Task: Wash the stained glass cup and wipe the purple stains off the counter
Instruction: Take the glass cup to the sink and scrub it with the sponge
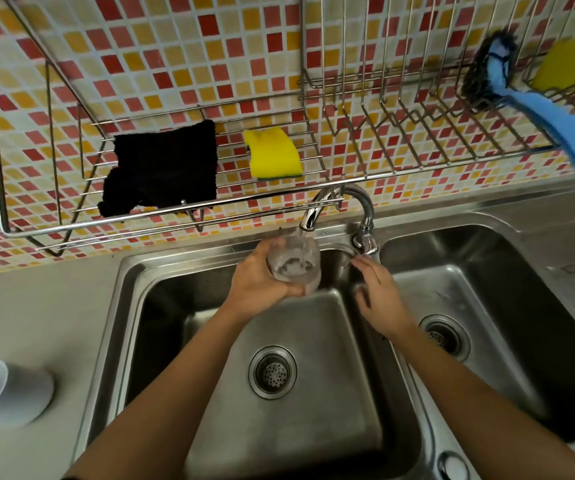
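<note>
My left hand (261, 282) grips a clear glass cup (294, 263) and holds it upright over the left sink basin (289, 393), right under the faucet spout (308, 221). Water runs from the spout into the cup. My right hand (379, 296) is open with fingers spread, just below the faucet handle (365, 242), holding nothing. The grey counter (36, 313) lies to the left of the sink; no purple stain shows on the visible part.
A wire rack (175, 216) on the tiled wall holds a black cloth (161, 174) and a yellow sponge (274, 154). A blue-handled brush (552, 116) hangs at the right. A white cup (5, 393) lies on the counter at far left. The right basin (486, 306) has its own drain.
</note>
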`<state>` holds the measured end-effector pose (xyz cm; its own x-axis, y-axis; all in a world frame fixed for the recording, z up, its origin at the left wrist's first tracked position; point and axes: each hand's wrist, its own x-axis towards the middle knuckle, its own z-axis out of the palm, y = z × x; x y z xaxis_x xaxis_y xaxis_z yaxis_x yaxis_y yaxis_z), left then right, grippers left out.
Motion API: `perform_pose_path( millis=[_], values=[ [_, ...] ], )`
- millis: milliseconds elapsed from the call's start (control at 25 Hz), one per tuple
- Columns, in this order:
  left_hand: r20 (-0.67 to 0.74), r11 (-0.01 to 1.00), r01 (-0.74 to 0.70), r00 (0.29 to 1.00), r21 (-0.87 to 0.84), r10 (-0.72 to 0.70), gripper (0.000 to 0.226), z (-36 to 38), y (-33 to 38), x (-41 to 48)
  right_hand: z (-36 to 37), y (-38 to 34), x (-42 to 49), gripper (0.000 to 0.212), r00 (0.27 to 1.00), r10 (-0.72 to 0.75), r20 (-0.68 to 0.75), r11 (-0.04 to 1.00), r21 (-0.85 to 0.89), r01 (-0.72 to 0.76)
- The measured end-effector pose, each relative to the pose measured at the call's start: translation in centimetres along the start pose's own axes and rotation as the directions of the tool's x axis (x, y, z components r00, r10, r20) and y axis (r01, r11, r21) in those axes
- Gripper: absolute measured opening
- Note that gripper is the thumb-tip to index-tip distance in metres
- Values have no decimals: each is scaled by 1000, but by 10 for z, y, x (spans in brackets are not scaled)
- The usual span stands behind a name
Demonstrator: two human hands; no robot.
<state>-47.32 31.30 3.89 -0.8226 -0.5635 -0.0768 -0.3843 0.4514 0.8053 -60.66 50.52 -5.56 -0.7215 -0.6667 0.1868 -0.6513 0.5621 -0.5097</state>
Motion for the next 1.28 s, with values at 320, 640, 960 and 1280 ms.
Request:
perform_pose_path(
  millis=[320,640,960,1280],
  values=[
    [14,999,10,1000,-33,-10,78,-2,4,1,-7,-7,54,33,964,-41,264,949,-292,120],
    [35,978,25,999,-206,-18,75,6,12,-5,-19,-19,36,35,895,375,-244,897,338,-284],
    [64,991,-12,998,134,3,86,16,-28,-35,15,-1,-78,57,953,233,192,935,-315,-165],
    [125,630,-145,989,763,76,85,6,-77,-67,27,4,-92,58,942,242,233,876,-470,-109]
  ],
)
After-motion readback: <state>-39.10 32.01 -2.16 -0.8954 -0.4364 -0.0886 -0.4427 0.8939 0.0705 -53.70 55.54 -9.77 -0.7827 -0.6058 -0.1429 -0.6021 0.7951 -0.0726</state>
